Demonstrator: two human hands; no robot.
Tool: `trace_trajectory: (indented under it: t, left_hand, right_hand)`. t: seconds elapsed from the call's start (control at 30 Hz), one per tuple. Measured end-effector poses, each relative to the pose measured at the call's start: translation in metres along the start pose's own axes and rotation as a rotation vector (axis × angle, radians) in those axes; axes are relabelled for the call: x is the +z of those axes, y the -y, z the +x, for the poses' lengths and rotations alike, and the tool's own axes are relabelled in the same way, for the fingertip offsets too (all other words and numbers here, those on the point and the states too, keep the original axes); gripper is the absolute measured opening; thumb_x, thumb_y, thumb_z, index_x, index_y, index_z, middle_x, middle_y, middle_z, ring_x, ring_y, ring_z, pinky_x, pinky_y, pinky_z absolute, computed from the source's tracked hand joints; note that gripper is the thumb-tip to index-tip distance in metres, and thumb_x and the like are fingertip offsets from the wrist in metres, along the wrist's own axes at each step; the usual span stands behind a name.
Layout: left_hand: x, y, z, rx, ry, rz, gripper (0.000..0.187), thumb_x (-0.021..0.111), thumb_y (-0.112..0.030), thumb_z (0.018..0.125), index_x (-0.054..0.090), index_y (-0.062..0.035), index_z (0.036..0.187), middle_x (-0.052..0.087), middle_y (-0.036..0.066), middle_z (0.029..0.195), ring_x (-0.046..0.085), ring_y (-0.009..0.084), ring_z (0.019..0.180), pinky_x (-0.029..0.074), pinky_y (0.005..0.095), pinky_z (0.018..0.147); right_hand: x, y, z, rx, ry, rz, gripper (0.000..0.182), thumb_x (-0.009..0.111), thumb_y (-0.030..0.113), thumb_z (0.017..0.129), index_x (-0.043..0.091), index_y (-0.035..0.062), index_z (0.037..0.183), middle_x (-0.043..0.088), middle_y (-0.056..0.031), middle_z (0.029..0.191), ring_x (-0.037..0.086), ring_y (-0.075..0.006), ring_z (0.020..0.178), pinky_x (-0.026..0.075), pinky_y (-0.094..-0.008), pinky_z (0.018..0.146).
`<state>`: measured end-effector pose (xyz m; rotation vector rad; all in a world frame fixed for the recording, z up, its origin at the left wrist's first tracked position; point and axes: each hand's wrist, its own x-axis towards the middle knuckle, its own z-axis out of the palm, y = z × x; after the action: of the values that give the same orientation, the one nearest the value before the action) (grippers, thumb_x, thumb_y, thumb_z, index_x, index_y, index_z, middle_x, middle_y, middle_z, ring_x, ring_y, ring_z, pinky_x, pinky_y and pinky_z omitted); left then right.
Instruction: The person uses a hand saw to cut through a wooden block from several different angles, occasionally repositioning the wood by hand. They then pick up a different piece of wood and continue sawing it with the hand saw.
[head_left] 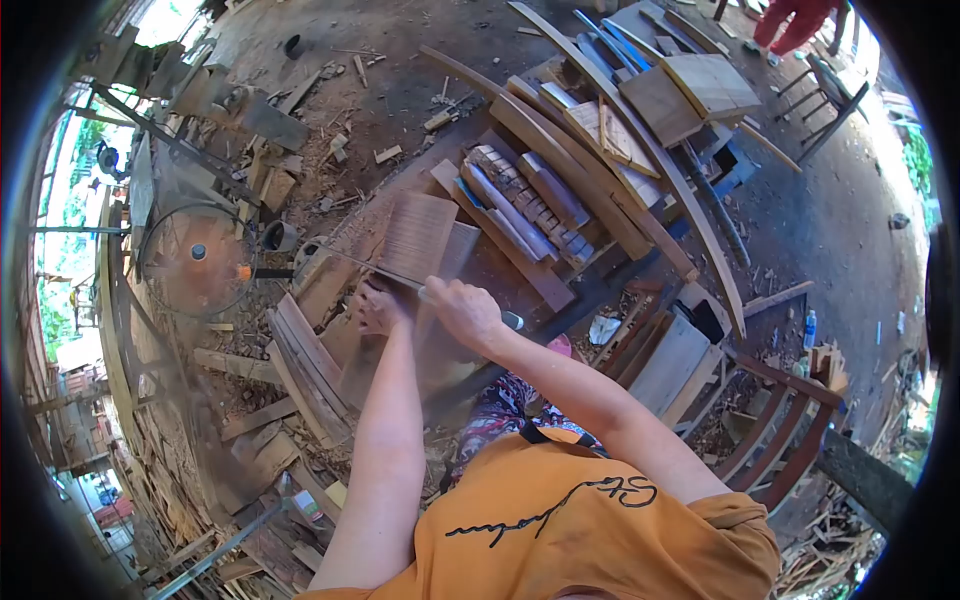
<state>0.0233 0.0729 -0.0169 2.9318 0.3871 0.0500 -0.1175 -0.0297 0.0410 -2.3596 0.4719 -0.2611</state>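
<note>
My right hand is wrapped round the handle of a long, thin metal tool. Its shaft reaches up and left past my other hand, and the handle's butt end shows beyond my wrist. Just below the shaft, my left hand has its fingers curled in; I cannot tell what they grip. A ridged wooden block lies right beyond both hands, with a second ridged piece partly under it. Brown boards and dust surround the hands.
A round spinning wheel or fan stands at the left. Stacked planks and a bundle of grooved wood pieces lie beyond. At right are a wooden chair frame and a bottle. A person in red trousers stands far right.
</note>
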Motion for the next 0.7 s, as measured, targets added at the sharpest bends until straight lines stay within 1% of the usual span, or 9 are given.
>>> trace_trajectory:
  t: [0.03,0.1,0.13,0.23,0.4,0.47,0.57,0.67,0.7]
  left_hand:
    - [-0.003,-0.001,0.000,-0.007,-0.010,-0.003,0.056,0.033,-0.059,0.095,0.061,-0.0180,0.119,0.058,0.007,0.128,0.052,0.0313,0.119,0.031,0.0557,0.100]
    - [-0.002,-0.008,-0.007,-0.032,-0.059,0.035,0.054,0.033,-0.059,0.096,0.063,-0.0177,0.116,0.062,0.008,0.122,0.052,0.0321,0.118,0.032,0.0545,0.098]
    - [-0.019,-0.022,-0.017,-0.051,-0.114,-0.021,0.050,0.036,-0.057,0.095,0.066,-0.0177,0.106,0.066,0.008,0.111,0.055,0.0307,0.112,0.034,0.0516,0.095]
    - [-0.007,-0.014,-0.008,0.013,0.014,0.022,0.053,0.030,-0.053,0.098,0.066,-0.0187,0.115,0.064,0.009,0.120,0.052,0.0331,0.116,0.029,0.0528,0.100]
    - [-0.022,-0.024,-0.015,-0.008,0.008,0.033,0.051,0.031,-0.050,0.099,0.067,-0.0162,0.111,0.065,0.010,0.114,0.053,0.0334,0.112,0.028,0.0524,0.100]
    - [-0.020,-0.023,-0.016,0.036,-0.047,0.042,0.049,0.032,-0.049,0.099,0.067,-0.0159,0.108,0.065,0.009,0.113,0.054,0.0342,0.109,0.029,0.0523,0.099]
    - [-0.016,-0.019,-0.015,0.081,-0.067,0.016,0.047,0.032,-0.048,0.099,0.066,-0.0163,0.107,0.064,0.009,0.114,0.054,0.0349,0.107,0.029,0.0525,0.099]
    - [-0.005,-0.012,-0.011,0.094,-0.067,0.075,0.045,0.033,-0.046,0.099,0.066,-0.0168,0.106,0.064,0.008,0.114,0.054,0.0346,0.107,0.029,0.0522,0.099]
    - [-0.006,-0.014,-0.010,0.087,-0.077,0.071,0.045,0.033,-0.046,0.099,0.066,-0.0168,0.106,0.064,0.008,0.114,0.054,0.0346,0.107,0.029,0.0522,0.099]
  right_hand:
    - [0.001,0.001,0.003,0.007,0.004,0.030,0.018,0.052,0.027,0.095,0.049,0.0088,0.099,0.064,-0.0197,0.077,0.067,-0.0387,0.068,0.055,-0.0483,0.060]
    - [0.000,0.003,0.001,0.017,0.016,0.051,0.019,0.052,0.027,0.095,0.049,0.0089,0.099,0.064,-0.0200,0.078,0.067,-0.0393,0.069,0.054,-0.0492,0.062]
    - [-0.003,0.002,0.002,0.038,0.030,0.067,0.019,0.052,0.028,0.095,0.049,0.0089,0.099,0.065,-0.0204,0.079,0.067,-0.0398,0.071,0.054,-0.0501,0.063]
    - [-0.010,0.006,-0.004,0.050,0.070,0.103,0.019,0.052,0.027,0.095,0.050,0.0087,0.099,0.064,-0.0201,0.080,0.066,-0.0402,0.074,0.053,-0.0498,0.063]
    - [-0.109,0.026,-0.062,0.140,0.175,0.004,0.020,0.063,0.021,0.091,0.050,0.0076,0.098,0.064,-0.0193,0.082,0.065,-0.0385,0.074,0.053,-0.0465,0.060]
    - [-0.128,0.020,-0.088,0.110,0.176,-0.076,0.024,0.061,0.018,0.090,0.052,0.0073,0.108,0.063,-0.0158,0.078,0.066,-0.0354,0.068,0.054,-0.0450,0.063]
    - [-0.103,0.018,-0.079,0.067,0.109,-0.067,0.027,0.062,0.017,0.089,0.053,0.0073,0.112,0.062,-0.0157,0.077,0.065,-0.0354,0.067,0.054,-0.0445,0.059]
    - [-0.020,0.016,-0.001,-0.008,0.027,0.043,0.021,0.060,0.016,0.090,0.051,0.0064,0.107,0.063,-0.0181,0.079,0.066,-0.0360,0.068,0.054,-0.0442,0.058]
    - [-0.007,0.020,0.015,0.026,0.078,0.012,0.019,0.059,0.016,0.090,0.051,0.0071,0.105,0.063,-0.0182,0.079,0.065,-0.0364,0.068,0.054,-0.0444,0.058]
